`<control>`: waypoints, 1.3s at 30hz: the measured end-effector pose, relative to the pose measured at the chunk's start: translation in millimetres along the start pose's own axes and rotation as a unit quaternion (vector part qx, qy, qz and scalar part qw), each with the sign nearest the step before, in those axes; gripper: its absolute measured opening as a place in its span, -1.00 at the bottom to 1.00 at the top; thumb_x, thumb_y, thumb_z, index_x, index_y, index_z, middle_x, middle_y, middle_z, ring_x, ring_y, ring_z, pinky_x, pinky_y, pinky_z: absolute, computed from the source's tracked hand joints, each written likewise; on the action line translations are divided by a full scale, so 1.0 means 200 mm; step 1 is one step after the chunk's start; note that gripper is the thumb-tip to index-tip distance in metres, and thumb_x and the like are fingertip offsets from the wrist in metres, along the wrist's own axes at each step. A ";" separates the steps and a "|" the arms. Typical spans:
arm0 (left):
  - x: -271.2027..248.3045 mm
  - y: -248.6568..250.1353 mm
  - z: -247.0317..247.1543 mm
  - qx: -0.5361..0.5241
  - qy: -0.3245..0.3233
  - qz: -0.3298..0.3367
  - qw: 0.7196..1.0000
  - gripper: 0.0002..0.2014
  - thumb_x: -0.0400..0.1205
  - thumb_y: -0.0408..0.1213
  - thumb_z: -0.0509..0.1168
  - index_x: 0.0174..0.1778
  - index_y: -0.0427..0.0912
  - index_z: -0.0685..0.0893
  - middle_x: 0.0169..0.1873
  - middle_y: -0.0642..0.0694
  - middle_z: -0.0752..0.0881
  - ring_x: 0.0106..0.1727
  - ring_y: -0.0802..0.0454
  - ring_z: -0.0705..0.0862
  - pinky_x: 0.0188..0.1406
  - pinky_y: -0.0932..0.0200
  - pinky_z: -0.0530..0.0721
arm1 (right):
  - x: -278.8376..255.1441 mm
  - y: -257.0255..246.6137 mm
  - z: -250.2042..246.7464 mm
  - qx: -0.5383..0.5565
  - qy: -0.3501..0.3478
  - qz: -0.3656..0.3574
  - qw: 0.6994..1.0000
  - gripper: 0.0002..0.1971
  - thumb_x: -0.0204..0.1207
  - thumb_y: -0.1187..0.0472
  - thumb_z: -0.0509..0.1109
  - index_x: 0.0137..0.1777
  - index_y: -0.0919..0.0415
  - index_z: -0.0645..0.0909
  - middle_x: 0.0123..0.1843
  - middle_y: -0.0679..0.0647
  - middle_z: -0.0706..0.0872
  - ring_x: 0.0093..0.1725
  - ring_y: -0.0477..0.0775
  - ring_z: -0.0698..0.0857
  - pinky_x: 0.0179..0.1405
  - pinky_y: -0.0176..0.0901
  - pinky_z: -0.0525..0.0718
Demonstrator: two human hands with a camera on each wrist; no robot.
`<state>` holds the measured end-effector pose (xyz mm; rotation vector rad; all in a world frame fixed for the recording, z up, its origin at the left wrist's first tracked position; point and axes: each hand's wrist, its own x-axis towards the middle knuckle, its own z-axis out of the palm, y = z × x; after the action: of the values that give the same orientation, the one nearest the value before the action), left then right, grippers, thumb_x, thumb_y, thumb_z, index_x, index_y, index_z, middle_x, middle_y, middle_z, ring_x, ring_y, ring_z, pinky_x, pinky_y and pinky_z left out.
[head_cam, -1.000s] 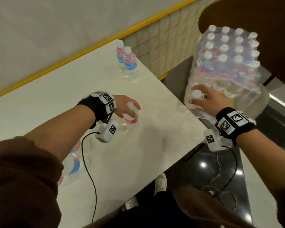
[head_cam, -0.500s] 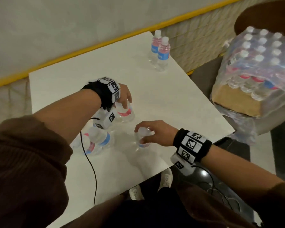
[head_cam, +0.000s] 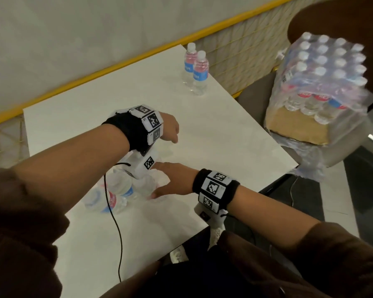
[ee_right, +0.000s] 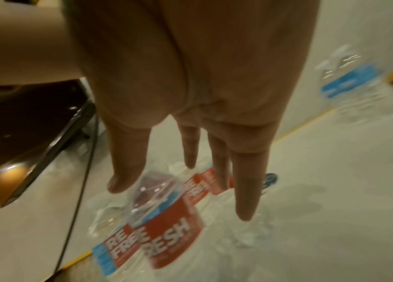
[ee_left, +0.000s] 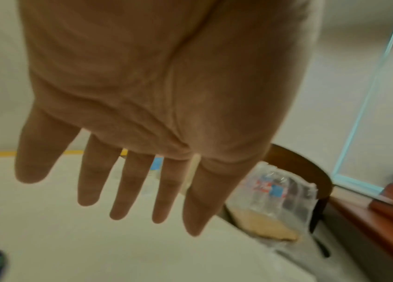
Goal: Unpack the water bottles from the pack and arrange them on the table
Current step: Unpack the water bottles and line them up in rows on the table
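Observation:
A cluster of several clear water bottles [head_cam: 119, 188] with red and blue labels stands at the near left of the white table [head_cam: 213, 136]. In the right wrist view the same bottles [ee_right: 169, 234] show red "REFRESH" labels. My right hand [head_cam: 159, 179] reaches to this cluster with straight fingers [ee_right: 246, 190] and holds nothing. My left hand [head_cam: 172, 134] hovers just beyond the cluster, and its spread fingers [ee_left: 130, 187] hold nothing. The shrink-wrapped pack [head_cam: 323, 78] of many bottles sits on a chair right of the table, also seen as the pack [ee_left: 275, 192].
Two upright bottles [head_cam: 199, 69] stand at the table's far right corner. A yellow rail [head_cam: 116, 67] runs along the wall behind. A black cable [head_cam: 116, 229] trails from my left wrist across the near table. The brown chair back [head_cam: 353, 18] rises behind the pack.
My right hand carried a bottle from the pack to the cluster and let it go. My left hand released its bottle and lifted away with fingers spread.

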<state>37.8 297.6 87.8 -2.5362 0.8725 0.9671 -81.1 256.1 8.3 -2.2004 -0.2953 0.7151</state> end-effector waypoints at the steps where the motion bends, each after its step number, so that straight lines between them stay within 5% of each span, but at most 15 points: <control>1: 0.01 0.06 -0.03 -0.011 0.008 0.020 1.000 -0.53 0.71 -0.09 0.15 0.54 -0.16 0.39 0.50 -0.09 0.43 0.48 -0.08 0.44 0.37 0.10 0.40 | -0.04 0.06 -0.04 0.014 -0.012 0.030 0.999 -0.27 0.44 -0.06 0.49 0.56 0.03 0.26 0.54 0.06 0.42 0.47 0.10 0.44 0.43 -0.12 0.37; 5: 0.09 0.36 -0.06 -0.077 -0.003 0.065 0.995 -0.54 0.74 -0.10 0.10 0.55 -0.16 0.37 0.54 -0.07 0.37 0.51 -0.06 0.39 0.31 0.15 0.43 | -0.19 0.35 -0.17 0.025 -0.019 0.136 0.990 -0.43 0.45 -0.06 0.47 0.43 0.05 0.44 0.40 0.05 0.56 0.32 0.08 0.57 0.29 -0.09 0.52; 10: 0.35 0.76 0.00 -0.132 -0.021 0.094 0.987 -0.60 0.73 -0.27 0.11 0.50 -0.28 0.43 0.51 -0.20 0.44 0.49 -0.12 0.44 0.34 0.17 0.44 | -0.41 0.78 -0.43 0.082 0.073 0.236 0.966 -0.51 0.47 0.07 0.48 0.38 0.14 0.51 0.11 0.03 0.66 0.08 0.04 0.62 0.14 -0.16 0.56; 14: 0.62 1.03 -0.07 -0.215 0.059 0.111 0.968 -0.52 0.64 -0.28 0.21 0.51 0.02 0.40 0.54 -0.22 0.33 0.43 -0.17 0.49 0.33 0.12 0.48 | -0.61 1.08 -0.64 0.181 0.163 0.317 0.917 -0.60 0.49 0.21 0.47 0.32 0.23 0.54 0.00 0.13 0.68 -0.08 0.05 0.65 -0.16 -0.17 0.61; 16: 0.72 1.14 -0.14 -0.236 0.096 0.131 0.958 -0.48 0.61 -0.30 0.23 0.51 0.14 0.40 0.61 -0.21 0.13 0.48 -0.20 0.42 0.37 0.13 0.46 | -0.68 1.20 -0.73 0.200 0.223 0.337 0.893 -0.62 0.49 0.23 0.45 0.30 0.26 0.56 -0.01 0.20 0.70 -0.09 0.09 0.65 -0.13 -0.09 0.64; 19: 0.81 1.25 -0.28 -0.247 0.145 0.158 0.945 -0.37 0.57 -0.33 0.26 0.56 0.16 0.31 0.66 -0.12 -0.09 0.58 -0.20 0.29 0.45 0.09 0.45 | -0.76 1.31 -0.87 0.164 0.325 0.347 0.864 -0.64 0.49 0.23 0.41 0.29 0.20 0.56 0.17 0.19 0.71 0.03 0.11 0.67 0.05 -0.09 0.61; 22: 0.89 1.31 -0.39 -0.285 0.186 0.180 0.923 -0.36 0.56 -0.38 0.27 0.58 -0.09 0.26 0.63 -0.14 0.08 0.48 -0.21 0.43 0.43 0.01 0.46 | -0.79 1.31 -1.03 0.153 0.423 0.303 0.840 -0.47 0.49 0.29 0.44 0.46 0.22 0.41 0.42 0.15 0.55 0.37 0.14 0.55 0.26 -0.15 0.49; 24: 0.92 1.32 -0.41 -0.311 0.222 0.190 0.904 -0.38 0.55 -0.41 0.29 0.56 -0.22 0.28 0.57 -0.17 0.20 0.45 -0.18 0.46 0.45 0.05 0.42 | -0.78 1.30 -1.16 0.148 0.465 0.274 0.829 -0.54 0.52 0.28 0.40 0.42 0.25 0.46 0.40 0.19 0.57 0.39 0.17 0.53 0.29 -0.10 0.47; 26: 0.95 1.31 -0.39 -0.323 0.250 0.204 0.890 -0.38 0.53 -0.46 0.29 0.54 -0.23 0.31 0.54 -0.17 0.25 0.45 -0.16 0.45 0.45 0.09 0.41 | -0.75 1.29 -1.28 0.133 0.457 0.290 0.830 -0.68 0.60 0.22 0.29 0.33 0.26 0.55 0.31 0.23 0.64 0.32 0.22 0.59 0.23 -0.07 0.50; 31: 0.98 1.29 -0.35 -0.332 0.252 0.223 0.881 -0.28 0.49 -0.46 0.34 0.58 -0.19 0.24 0.57 -0.16 0.22 0.52 -0.07 0.36 0.42 0.28 0.25 | -0.69 1.31 -1.44 0.225 0.377 0.325 0.838 -0.58 0.73 0.24 0.06 0.57 0.28 0.29 0.59 0.22 0.35 0.57 0.19 0.33 0.52 -0.08 0.24; 36: 1.00 1.29 -0.38 -0.341 0.237 0.208 0.886 -0.27 0.46 -0.41 0.42 0.54 -0.12 0.29 0.52 -0.16 0.25 0.48 -0.08 0.38 0.30 0.35 0.24 | -0.70 1.39 -1.37 0.194 0.371 0.337 0.843 -0.56 0.71 0.07 0.09 0.49 0.28 0.41 0.50 0.25 0.47 0.50 0.23 0.43 0.46 -0.03 0.33; 39: 1.03 1.32 -0.37 -0.339 0.212 0.184 0.898 -0.26 0.46 -0.34 0.47 0.54 -0.08 0.31 0.51 -0.15 0.18 0.41 -0.05 0.43 0.21 0.39 0.28 | -0.68 1.42 -1.26 0.180 0.472 0.280 0.816 -0.64 0.62 -0.05 0.23 0.26 0.16 0.59 0.16 0.21 0.72 0.16 0.23 0.69 0.23 0.13 0.62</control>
<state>30.4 -31.2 -10.5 -3.3435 1.3720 0.9562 -50.3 -145.3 -16.7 -1.9816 0.9485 -0.1182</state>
